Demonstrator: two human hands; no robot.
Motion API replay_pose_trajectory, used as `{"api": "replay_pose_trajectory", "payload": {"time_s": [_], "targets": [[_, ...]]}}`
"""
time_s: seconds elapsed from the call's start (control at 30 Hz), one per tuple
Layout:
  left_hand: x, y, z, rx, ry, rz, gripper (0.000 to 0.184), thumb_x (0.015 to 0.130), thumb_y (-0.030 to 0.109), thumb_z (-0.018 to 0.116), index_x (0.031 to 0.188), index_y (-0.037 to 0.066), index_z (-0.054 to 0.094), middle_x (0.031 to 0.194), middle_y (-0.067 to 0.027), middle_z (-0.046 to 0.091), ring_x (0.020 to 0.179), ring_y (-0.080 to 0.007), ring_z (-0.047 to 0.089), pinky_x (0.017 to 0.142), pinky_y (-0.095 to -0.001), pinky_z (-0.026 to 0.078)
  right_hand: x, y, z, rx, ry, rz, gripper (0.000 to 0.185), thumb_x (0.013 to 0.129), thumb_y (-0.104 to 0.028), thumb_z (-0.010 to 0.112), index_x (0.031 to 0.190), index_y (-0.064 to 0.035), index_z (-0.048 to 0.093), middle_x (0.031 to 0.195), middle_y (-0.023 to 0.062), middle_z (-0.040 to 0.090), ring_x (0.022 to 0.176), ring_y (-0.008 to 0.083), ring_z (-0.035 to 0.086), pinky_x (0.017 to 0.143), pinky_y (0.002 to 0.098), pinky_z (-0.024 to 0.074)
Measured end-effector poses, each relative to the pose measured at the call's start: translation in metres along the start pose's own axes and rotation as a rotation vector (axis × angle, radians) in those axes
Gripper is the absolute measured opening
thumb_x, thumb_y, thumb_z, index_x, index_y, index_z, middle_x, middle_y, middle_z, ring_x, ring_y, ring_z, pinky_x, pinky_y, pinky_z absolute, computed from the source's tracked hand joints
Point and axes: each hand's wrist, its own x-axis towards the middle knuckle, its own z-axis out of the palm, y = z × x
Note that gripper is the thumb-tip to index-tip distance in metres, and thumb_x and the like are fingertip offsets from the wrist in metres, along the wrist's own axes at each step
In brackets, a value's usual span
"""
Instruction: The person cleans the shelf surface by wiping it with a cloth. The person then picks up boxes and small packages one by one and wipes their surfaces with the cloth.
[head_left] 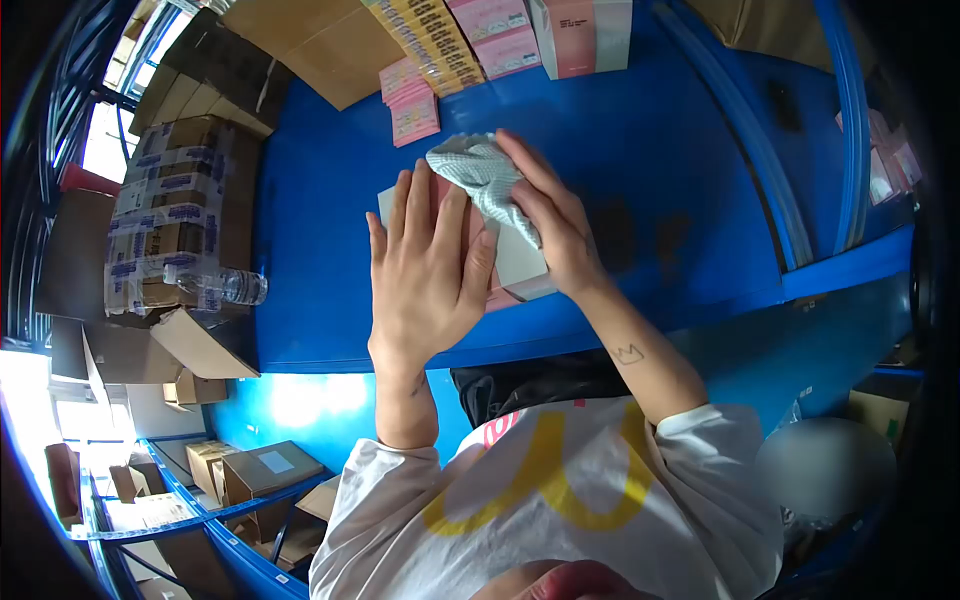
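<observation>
A white and pink box (520, 262) lies on the blue shelf surface (320, 240), close to its front edge. My left hand (425, 250) rests flat on top of the box, fingers stretched out and slightly spread. In my right hand (555, 215) is a pale grey-green textured cloth (475, 170), bunched under the fingers against the box's right side and far edge. Both hands and the cloth hide much of the box's top.
Behind stand pink flat packs (413, 105), a row of yellow packs (425, 40) and a white and pink box (582, 38). On the left are a taped carton (180, 215) and a plastic bottle (240, 287). A blue metal post (745, 140) runs along the right.
</observation>
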Motion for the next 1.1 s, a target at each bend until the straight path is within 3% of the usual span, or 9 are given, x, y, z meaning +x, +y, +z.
{"api": "replay_pose_trajectory", "payload": {"time_s": [0.1, 0.2, 0.4, 0.53, 0.67, 0.7, 0.87, 1.0, 1.1], "targets": [[-0.003, 0.002, 0.001, -0.008, -0.025, -0.014, 0.054, 0.096, 0.045, 0.045, 0.136, 0.009, 0.051, 0.142, -0.0259, 0.042, 0.135, -0.0483, 0.033, 0.106, -0.0686, 0.023, -0.021, 0.000, -0.003, -0.026, 0.010, -0.004, 0.046, 0.099, -0.010, 0.035, 0.145, -0.0033, 0.037, 0.148, 0.0158, 0.039, 0.133, 0.0278, 0.042, 0.107, 0.0358, 0.0349], [0.005, 0.003, -0.003, -0.010, -0.015, -0.024, 0.057, 0.096, 0.047, 0.045, 0.137, 0.008, 0.050, 0.143, -0.0259, 0.042, 0.136, -0.0486, 0.032, 0.106, -0.0692, 0.022, -0.039, 0.009, -0.011, -0.105, 0.083, 0.091, 0.042, 0.098, -0.008, 0.036, 0.140, -0.0026, 0.041, 0.140, 0.0172, 0.047, 0.126, 0.0297, 0.048, 0.106, 0.0364, 0.0359], [-0.001, 0.004, -0.003, 0.065, -0.102, 0.023, 0.072, 0.088, 0.061, 0.050, 0.138, 0.008, 0.048, 0.147, -0.0276, 0.034, 0.139, -0.0492, 0.025, 0.107, -0.0688, 0.019, -0.060, 0.016, -0.033, -0.313, -0.052, 0.366, 0.036, 0.091, 0.001, 0.045, 0.127, -0.0025, 0.048, 0.123, 0.0186, 0.056, 0.114, 0.0319, 0.056, 0.105, 0.0401, 0.0378], [0.010, -0.009, -0.010, 0.172, -0.122, 0.095, 0.091, 0.077, 0.072, 0.058, 0.141, 0.008, 0.044, 0.150, -0.0283, 0.029, 0.141, -0.0488, 0.020, 0.108, -0.0682, 0.018, -0.050, 0.010, -0.038, -0.396, -0.147, 0.322, 0.037, 0.084, 0.007, 0.050, 0.119, -0.0030, 0.050, 0.113, 0.0193, 0.060, 0.105, 0.0347, 0.059, 0.104, 0.0439, 0.0390], [0.035, -0.039, -0.023, -0.038, -0.409, 0.324, 0.118, 0.054, 0.083, 0.069, 0.145, 0.014, 0.039, 0.153, -0.0228, 0.028, 0.143, -0.0454, 0.018, 0.112, -0.0639, 0.013, -0.075, 0.017, -0.046, -0.996, -0.266, -0.095, 0.041, 0.076, 0.010, 0.053, 0.116, -0.0021, 0.053, 0.111, 0.0189, 0.061, 0.099, 0.0372, 0.061, 0.104, 0.0472, 0.0404], [0.034, -0.039, -0.023, -0.043, -0.406, 0.320, 0.118, 0.054, 0.083, 0.069, 0.145, 0.014, 0.039, 0.153, -0.0228, 0.028, 0.143, -0.0454, 0.018, 0.112, -0.0639, 0.013, -0.077, 0.017, -0.046, -1.000, -0.272, -0.095, 0.041, 0.076, 0.010, 0.053, 0.116, -0.0021, 0.053, 0.111, 0.0189, 0.061, 0.099, 0.0372, 0.061, 0.104, 0.0472, 0.0404], [0.041, -0.033, -0.029, 0.025, -0.474, 0.447, 0.123, 0.048, 0.071, 0.080, 0.146, 0.013, 0.035, 0.150, -0.0212, 0.033, 0.139, -0.0455, 0.026, 0.113, -0.0614, 0.013, -0.078, 0.015, -0.045, -0.951, -0.217, -0.097, 0.038, 0.073, 0.011, 0.052, 0.109, -0.0015, 0.057, 0.111, 0.0169, 0.062, 0.096, 0.0385, 0.061, 0.106, 0.0493, 0.0386], [0.035, -0.034, -0.045, -0.235, -0.419, 0.295, 0.117, 0.046, 0.048, 0.085, 0.146, 0.013, 0.036, 0.144, -0.0186, 0.043, 0.130, -0.0448, 0.039, 0.111, -0.0587, 0.023, -0.077, 0.007, -0.046, -0.873, -0.227, -0.132, 0.037, 0.074, 0.012, 0.049, 0.106, -0.0008, 0.060, 0.112, 0.0159, 0.062, 0.093, 0.0353, 0.063, 0.098, 0.0450, 0.0458], [0.000, -0.062, -0.039, -0.423, -0.209, 0.230, 0.122, 0.035, 0.035, 0.087, 0.145, 0.014, 0.037, 0.136, -0.0159, 0.050, 0.121, -0.0434, 0.047, 0.107, -0.0557, 0.032, -0.086, 0.002, -0.044, -0.792, -0.213, -0.059, 0.038, 0.075, 0.013, 0.048, 0.108, -0.0009, 0.061, 0.111, 0.0146, 0.063, 0.089, 0.0311, 0.063, 0.089, 0.0402, 0.0486]]}}
